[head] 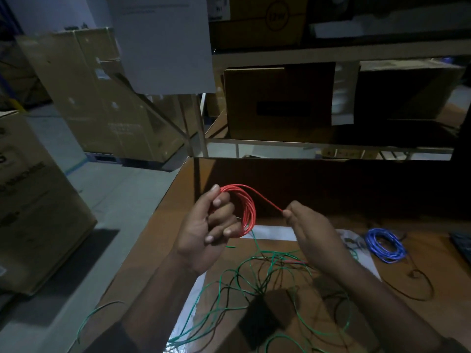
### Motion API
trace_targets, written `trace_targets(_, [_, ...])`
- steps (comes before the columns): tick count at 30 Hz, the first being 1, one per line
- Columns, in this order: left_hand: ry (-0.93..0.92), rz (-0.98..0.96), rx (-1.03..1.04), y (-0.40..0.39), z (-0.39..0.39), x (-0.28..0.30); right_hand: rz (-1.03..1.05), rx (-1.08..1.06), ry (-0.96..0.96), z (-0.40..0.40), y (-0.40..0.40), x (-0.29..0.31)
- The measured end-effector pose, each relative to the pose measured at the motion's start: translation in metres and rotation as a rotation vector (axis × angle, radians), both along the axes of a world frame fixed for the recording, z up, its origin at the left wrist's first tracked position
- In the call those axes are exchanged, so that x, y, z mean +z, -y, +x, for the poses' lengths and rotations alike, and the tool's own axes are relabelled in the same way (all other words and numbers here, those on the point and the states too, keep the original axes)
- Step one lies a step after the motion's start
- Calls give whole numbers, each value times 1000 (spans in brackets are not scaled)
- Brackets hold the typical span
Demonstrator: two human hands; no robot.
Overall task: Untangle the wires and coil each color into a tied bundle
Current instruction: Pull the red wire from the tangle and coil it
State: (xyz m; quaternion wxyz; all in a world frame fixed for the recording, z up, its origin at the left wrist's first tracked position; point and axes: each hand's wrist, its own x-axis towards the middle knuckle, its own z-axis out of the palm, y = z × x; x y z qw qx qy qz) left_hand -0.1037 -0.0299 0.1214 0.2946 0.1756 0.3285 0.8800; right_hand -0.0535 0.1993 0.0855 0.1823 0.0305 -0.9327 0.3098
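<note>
On the left, the left hand (206,225) is raised above the table (178,200), its fingers curled round one side of the red wire coil (246,210), whose loops stand roughly upright and hang out to the right of the palm. From the top of the coil a short free tail of red wire runs down and to the right, fairly taut, to the right hand (309,225), which pinches its end between thumb and fingertips. The tail's long axis thus lies between the two hands, and the right hand is the nearer one to wrap or tie it round the loops, probably the next step. Below both hands a loose green wire (242,276) sprawls tangled across the table and a white sheet (270,233), not yet coiled. Further right, well apart, a blue wire coil (384,245) lies flat, already wound. Nothing stands between the hands.
</note>
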Motion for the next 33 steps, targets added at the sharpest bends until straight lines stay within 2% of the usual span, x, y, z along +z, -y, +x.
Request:
trace_targets(5, [-74,-50,136,-14,10,8,65,13,192,9,27,-15])
trace_targets(9, [-185,-104,252,-22,15,13,194,175,409,27,58,-17])
trace_targets(14, [-417,-370,385,-28,13,0,230,254,576,34,80,1])
trace_targets(20, [-770,-771,435,-24,12,-9,155,379,495,42,70,34])
trace_targets(24, [-948,-937,434,-15,5,-14,305,401,387,43,56,53])
trace_targets(29, [-1193,-1229,450,-13,6,-13,365,450,583,42,41,66])
trace_targets(31, [-1306,-1369,431,-15,7,-12,483,387,499,42,40,66])
trace_targets(33, [-1374,-1488,400,-16,8,-11,625,278,332,40,41,61])
